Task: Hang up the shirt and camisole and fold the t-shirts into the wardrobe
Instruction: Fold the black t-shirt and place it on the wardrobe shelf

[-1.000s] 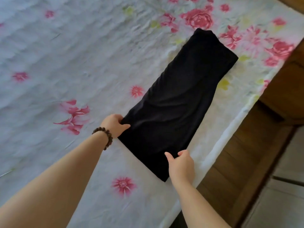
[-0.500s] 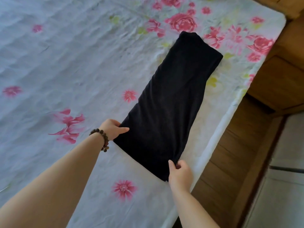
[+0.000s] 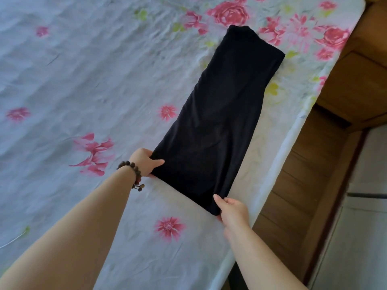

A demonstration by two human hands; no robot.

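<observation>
Bed (image 3: 88, 76) with floral sheet; black t-shirt (image 3: 217, 126) folded into a long strip, lying flat near the bed's right edge. Left hand (image 3: 144, 163) grip pinches its near-left corner, right hand (image 3: 232, 210) grip pinches the near-right corner. Bead bracelet (image 3: 134, 174) on left wrist.

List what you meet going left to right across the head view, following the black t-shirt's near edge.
bead bracelet → left hand → black t-shirt → right hand → bedsheet → wooden bed frame → pale floor
</observation>
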